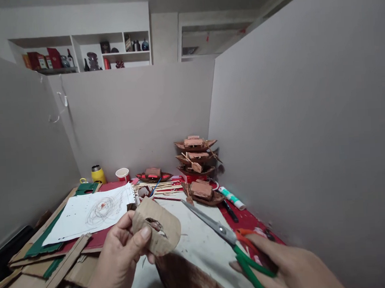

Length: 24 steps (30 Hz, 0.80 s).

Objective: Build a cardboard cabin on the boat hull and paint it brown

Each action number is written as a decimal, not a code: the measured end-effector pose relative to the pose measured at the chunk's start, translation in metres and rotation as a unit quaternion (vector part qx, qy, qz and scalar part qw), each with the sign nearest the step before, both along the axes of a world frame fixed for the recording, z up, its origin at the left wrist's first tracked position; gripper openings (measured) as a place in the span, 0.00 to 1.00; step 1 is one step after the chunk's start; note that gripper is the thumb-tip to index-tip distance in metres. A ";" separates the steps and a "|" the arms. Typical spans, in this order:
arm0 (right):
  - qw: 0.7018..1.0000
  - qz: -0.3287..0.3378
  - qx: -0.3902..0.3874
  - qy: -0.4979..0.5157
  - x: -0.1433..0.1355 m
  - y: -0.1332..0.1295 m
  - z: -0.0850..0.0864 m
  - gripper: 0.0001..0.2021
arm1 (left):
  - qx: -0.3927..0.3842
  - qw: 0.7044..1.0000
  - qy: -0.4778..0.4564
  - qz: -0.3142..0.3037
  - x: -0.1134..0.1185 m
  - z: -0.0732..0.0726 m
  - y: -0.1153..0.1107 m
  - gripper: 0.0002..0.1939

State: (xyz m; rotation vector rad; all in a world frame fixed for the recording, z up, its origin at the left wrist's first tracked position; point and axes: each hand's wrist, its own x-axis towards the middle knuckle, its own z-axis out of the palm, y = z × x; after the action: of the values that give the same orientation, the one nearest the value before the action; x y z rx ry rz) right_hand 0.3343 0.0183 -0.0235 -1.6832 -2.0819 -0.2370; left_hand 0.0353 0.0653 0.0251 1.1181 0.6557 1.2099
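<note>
Pinched in my left hand (129, 241) is a rounded piece of brown cardboard (167, 219) with a ragged hole cut in its middle. A fingertip shows through that hole. My right hand (284, 260) grips a pair of scissors (222, 231) by its orange and green handles. The blades look closed and point up and to the left, apart from the cardboard. Below the cardboard lies a dark brown, boat-shaped piece (190, 276), partly cut off by the bottom edge of the view.
Small brown model boats (197, 167) are stacked at the back right, with another boat (203, 191) before them. A paint cup (145, 192), thin sticks (165, 187) and a yellow bottle (98, 173) stand or lie further back. Scribbled paper (76, 216) and cardboard strips (69, 260) cover the left.
</note>
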 end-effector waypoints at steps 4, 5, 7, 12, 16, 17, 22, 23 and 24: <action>0.985 -0.098 -0.134 -0.055 -0.005 0.012 -0.004 0.13 | -0.030 0.999 0.012 -0.022 0.003 -0.003 -0.004 0.13; 0.981 -0.099 -0.158 -0.054 -0.008 0.015 -0.005 0.14 | -0.041 0.999 0.016 -0.032 0.005 -0.004 -0.005 0.14; 0.980 -0.085 -0.175 -0.039 -0.014 0.020 -0.007 0.12 | -0.065 0.996 0.023 -0.055 0.007 -0.008 -0.007 0.14; 0.983 -0.061 -0.172 -0.013 -0.022 0.033 -0.015 0.07 | -0.097 0.991 0.024 -0.091 0.015 -0.017 -0.009 0.15; 0.991 -0.025 -0.131 0.006 -0.024 0.031 -0.010 0.10 | -0.098 0.991 0.037 -0.084 0.017 -0.022 -0.011 0.16; 0.994 0.001 -0.099 0.034 -0.027 0.026 -0.005 0.10 | -0.095 0.991 0.045 -0.085 0.017 -0.023 -0.011 0.16; 0.951 0.200 0.025 0.235 -0.061 -0.013 0.031 0.06 | -0.070 0.990 0.085 -0.087 0.016 -0.027 -0.014 0.15; 0.943 0.222 0.020 0.248 -0.070 -0.017 0.037 0.05 | -0.065 0.991 0.088 -0.083 0.015 -0.026 -0.015 0.15; 0.939 0.232 0.018 0.253 -0.078 -0.020 0.041 0.06 | -0.060 0.991 0.091 -0.077 0.014 -0.025 -0.016 0.14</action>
State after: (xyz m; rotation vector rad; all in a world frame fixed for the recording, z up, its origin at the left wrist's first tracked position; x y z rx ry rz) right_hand 0.2568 -0.0016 0.0171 -1.0358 -1.9733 0.2796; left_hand 0.0497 0.0492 0.0000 1.1632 0.7556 0.9323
